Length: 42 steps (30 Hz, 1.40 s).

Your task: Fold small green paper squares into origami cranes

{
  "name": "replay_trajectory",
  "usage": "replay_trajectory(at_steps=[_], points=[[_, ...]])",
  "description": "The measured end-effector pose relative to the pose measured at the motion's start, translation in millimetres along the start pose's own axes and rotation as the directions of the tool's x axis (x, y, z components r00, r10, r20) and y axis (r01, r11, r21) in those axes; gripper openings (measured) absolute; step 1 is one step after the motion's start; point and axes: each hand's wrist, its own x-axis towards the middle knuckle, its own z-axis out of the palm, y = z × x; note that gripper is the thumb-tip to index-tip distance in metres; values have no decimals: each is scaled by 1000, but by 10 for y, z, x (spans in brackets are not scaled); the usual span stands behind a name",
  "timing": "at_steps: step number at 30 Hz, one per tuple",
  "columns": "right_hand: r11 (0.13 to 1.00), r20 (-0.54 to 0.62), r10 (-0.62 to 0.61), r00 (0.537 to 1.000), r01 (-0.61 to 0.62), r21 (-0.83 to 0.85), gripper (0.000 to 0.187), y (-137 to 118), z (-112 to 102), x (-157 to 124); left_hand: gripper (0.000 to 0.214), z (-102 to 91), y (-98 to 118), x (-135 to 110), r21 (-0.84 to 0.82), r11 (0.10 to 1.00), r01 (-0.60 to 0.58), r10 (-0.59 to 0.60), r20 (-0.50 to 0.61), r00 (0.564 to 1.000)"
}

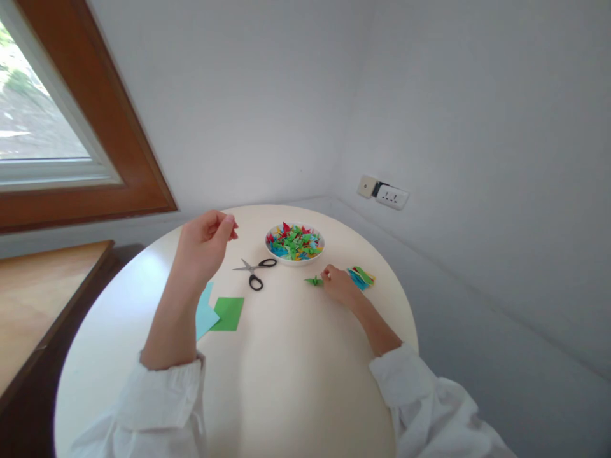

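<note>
A small green paper crane (314, 281) is at the fingertips of my right hand (340, 284), low over the table, its fingers closed on one end of it. My left hand (206, 242) is raised above the left side of the table, fingers curled in with the thumb against them; whether anything is inside cannot be seen. Beyond both hands stands a white bowl (294, 261) full of folded paper cranes (293, 240) in red, green, blue and yellow. Black-handled scissors (255, 270) lie with blades spread between my left hand and the bowl.
A green paper square (229, 313) and light blue paper (205, 316) lie near my left forearm. Several coloured paper strips (361, 278) are piled right of my right hand. The round white table (286, 394) stands by walls with a socket (392, 196) and a wood-framed window (138, 152).
</note>
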Motion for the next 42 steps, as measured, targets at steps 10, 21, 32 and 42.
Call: replay_trajectory(at_steps=[10,21,32,42], points=[[989,-442,-2,897,67,133,20,49,-171,-30,18,-160,129,-102,-97,981,-171,146,-226,963],[650,-477,-593,649,735,192,17,-716,148,-517,25,-382,-647,-526,506,861,-49,-56,190,980],[495,23,-869,495,866,71,47,-1063,592,-654,54,-243,-1446,-1217,547,835,-59,-245,466,850],[576,-50,-815,577,816,40,39,-966,653,-785,47,-239,-1502,-1269,564,813,-147,-147,442,885]])
